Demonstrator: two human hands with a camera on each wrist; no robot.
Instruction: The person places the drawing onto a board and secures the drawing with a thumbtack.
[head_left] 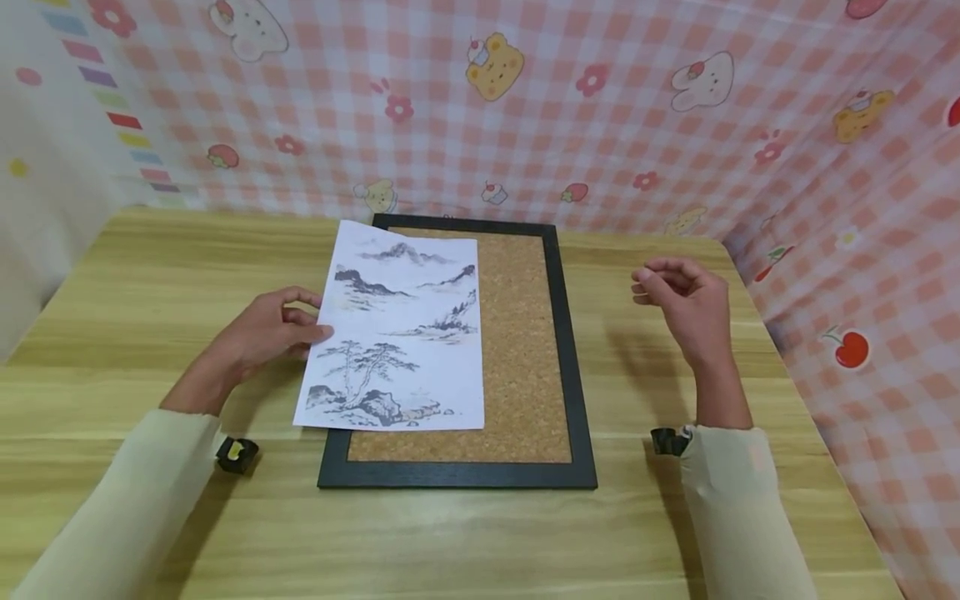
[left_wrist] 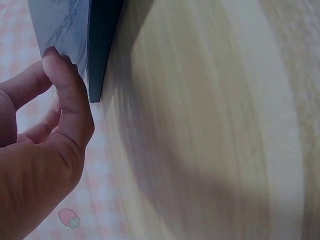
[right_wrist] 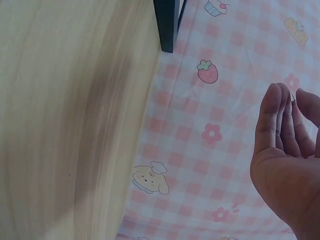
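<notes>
A white paper sheet (head_left: 442, 375) printed with an ink landscape of mountains and pine trees lies over the left part of a black-framed cork board (head_left: 525, 358). My left hand (head_left: 262, 333) pinches the sheet's left edge, thumb on top and fingers beneath. The left wrist view shows the left hand (left_wrist: 55, 115) at the paper's edge, beside the dark frame. To the right of the board my right hand (head_left: 686, 304) is raised above the table. Its thumb and fingertips come together, and a thin pin (right_wrist: 293, 98) shows between them in the right wrist view.
The board lies on a wood-grain table (head_left: 457, 542), its far edge close to a pink checked cloth (head_left: 435, 133) with cartoon prints. More of that cloth hangs along the right side. Each wrist carries a small black device, such as the right wrist camera (head_left: 667, 442).
</notes>
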